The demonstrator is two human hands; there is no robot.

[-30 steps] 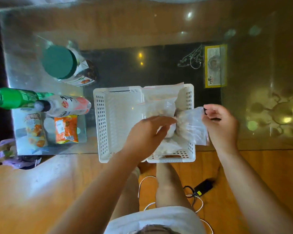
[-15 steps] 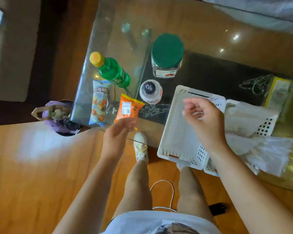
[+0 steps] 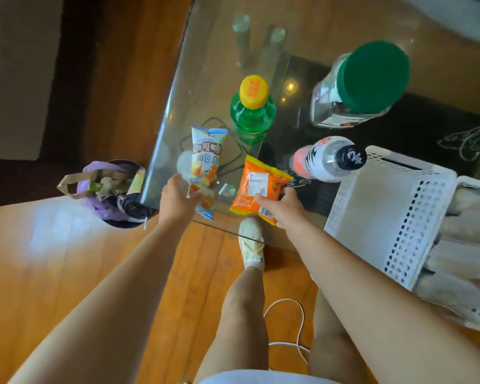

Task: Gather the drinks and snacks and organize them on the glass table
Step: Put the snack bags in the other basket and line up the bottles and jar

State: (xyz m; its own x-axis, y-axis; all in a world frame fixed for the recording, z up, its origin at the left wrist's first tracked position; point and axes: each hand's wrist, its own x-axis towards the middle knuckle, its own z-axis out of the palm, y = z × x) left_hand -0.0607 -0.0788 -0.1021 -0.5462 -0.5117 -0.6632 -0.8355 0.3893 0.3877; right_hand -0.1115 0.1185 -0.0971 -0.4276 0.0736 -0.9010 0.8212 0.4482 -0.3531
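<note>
The glass table [image 3: 205,51] runs away from me over wood floor, white basket [image 3: 372,217] beside my right arm. Both packets lie lengthwise ahead: my left hand [image 3: 175,202] grips the blue bread-snack packet [image 3: 205,164], my right hand [image 3: 284,209] pinches the orange snack packet [image 3: 257,187].

Glass table [image 3: 205,65] over a wood floor, on it a green bottle [image 3: 252,115], a white bottle [image 3: 327,159], a green-lidded jar [image 3: 358,87], a blue snack pack [image 3: 205,162], an orange snack pack [image 3: 257,185], a white basket [image 3: 385,212]
</note>
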